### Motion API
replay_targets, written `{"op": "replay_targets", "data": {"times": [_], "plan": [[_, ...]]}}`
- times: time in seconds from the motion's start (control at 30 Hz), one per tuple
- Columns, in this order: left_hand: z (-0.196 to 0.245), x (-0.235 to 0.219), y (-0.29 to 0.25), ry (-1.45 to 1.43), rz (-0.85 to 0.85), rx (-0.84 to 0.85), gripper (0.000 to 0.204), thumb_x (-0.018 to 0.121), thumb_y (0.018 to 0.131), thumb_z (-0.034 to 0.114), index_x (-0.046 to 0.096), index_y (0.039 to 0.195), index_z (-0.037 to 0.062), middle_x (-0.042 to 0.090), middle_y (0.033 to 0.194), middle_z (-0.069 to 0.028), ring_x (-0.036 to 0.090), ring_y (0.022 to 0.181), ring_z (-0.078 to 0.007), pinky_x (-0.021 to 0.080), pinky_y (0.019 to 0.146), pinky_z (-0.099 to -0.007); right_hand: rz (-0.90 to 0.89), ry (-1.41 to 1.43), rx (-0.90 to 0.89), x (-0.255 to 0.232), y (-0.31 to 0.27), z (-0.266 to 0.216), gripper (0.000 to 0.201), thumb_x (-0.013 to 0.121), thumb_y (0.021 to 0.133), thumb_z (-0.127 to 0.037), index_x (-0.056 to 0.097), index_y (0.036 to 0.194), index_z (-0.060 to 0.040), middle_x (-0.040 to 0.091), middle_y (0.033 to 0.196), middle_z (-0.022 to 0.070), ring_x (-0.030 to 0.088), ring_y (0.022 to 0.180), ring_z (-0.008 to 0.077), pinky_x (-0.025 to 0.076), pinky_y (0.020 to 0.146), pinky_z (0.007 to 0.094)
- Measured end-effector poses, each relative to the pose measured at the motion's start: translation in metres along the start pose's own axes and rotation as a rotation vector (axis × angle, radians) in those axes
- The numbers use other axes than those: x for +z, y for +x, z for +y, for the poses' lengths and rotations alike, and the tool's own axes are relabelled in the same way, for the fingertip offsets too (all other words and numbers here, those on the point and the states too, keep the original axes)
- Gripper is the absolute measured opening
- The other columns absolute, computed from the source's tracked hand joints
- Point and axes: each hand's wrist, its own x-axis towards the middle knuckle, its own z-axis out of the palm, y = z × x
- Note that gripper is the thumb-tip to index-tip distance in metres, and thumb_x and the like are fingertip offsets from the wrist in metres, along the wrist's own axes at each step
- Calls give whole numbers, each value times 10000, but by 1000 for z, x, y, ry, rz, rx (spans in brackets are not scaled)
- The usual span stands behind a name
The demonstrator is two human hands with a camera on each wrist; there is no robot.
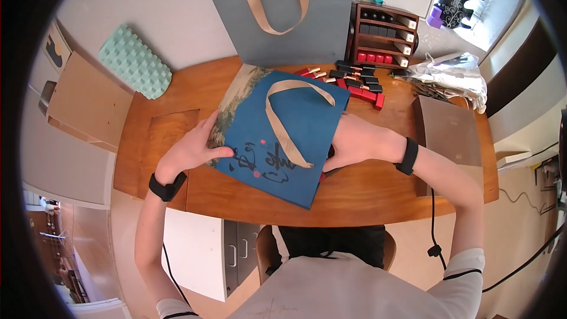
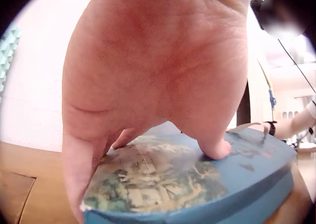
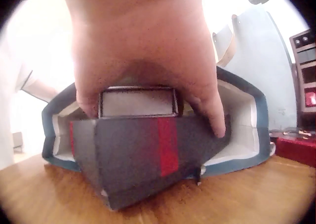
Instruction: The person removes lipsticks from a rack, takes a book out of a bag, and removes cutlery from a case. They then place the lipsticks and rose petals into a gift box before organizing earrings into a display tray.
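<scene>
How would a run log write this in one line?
left hand: on blue bag | right hand: grips dark red-striped box | box: at bag's open mouth | bag: lying on table

Head view down over desk; wrist views close, all share blue bag (image 1: pixel 307 118)

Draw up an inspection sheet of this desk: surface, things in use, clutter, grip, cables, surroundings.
Surface: wooden desk, no spill seen.
Things: blue bag lying flat; dark box with red stripe at its mouth.
Clutter: small red and black boxes behind the bag.
Grip: left hand spread on bag; right hand holds dark box.
Cables: black cables beside both forearms.
Surroundings: upright gray bag and rack at the back.
</scene>
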Motion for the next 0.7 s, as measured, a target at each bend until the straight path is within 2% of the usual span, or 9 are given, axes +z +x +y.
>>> {"op": "replay_targets", "data": {"times": [0.17, 0.27, 0.37, 0.47, 0.6, 0.7], "plan": [[-2, 2, -1, -100, -2, -24, 1187, 812, 820, 565, 188, 1597, -81, 518, 1453, -312, 545, 1345, -378, 428, 1117, -386, 102, -320, 109, -16, -26, -22, 803, 842, 670, -322, 527, 1337, -5, 571, 1298, 220, 535, 1224, 416, 476, 1014, 453], [-6, 3, 2, -40, -14, -40, 1181, 820, 821, 541, 181, 1601, -73, 520, 1456, -306, 558, 1332, -377, 435, 1106, -382, -168, -378, 350, -40, -36, -37, 768, 844, 648, -375, 543, 1205, 60, 593, 1188, 255, 568, 1193, 405, 511, 946, 458], [-5, 2, 2, -15, -20, -37, 1177, 817, 826, 538, 175, 1603, -70, 539, 1442, -300, 568, 1324, -372, 443, 1097, -380, -269, -415, 391, -61, -53, -34, 763, 832, 629, -364, 550, 1205, 50, 591, 1102, 205, 604, 1062, 393, 514, 887, 459], [-2, 0, 4, -54, -22, -15, 1180, 808, 829, 550, 172, 1602, -74, 558, 1424, -300, 570, 1326, -366, 448, 1091, -377, -280, -435, 432, -81, -71, -37, 740, 826, 610, -382, 584, 1160, 50, 606, 1077, 199, 626, 1001, 393, 525, 843, 450], [-10, 1, 7, -88, -8, -36, 1195, 812, 824, 562, 170, 1600, -81, 566, 1418, -301, 571, 1331, -366, 444, 1094, -374, -138, -485, 368, -100, -108, -35, 695, 811, 626, -443, 617, 1062, 62, 627, 1036, 209, 650, 957, 404, 542, 829, 450], [-13, 5, 9, -82, -6, -44, 1206, 815, 820, 567, 167, 1597, -90, 557, 1426, -305, 568, 1335, -365, 439, 1101, -376, -106, -495, 508, -111, -131, -39, 738, 801, 607, -436, 639, 1141, 47, 633, 1036, 198, 647, 972, 397, 534, 828, 450]]}}
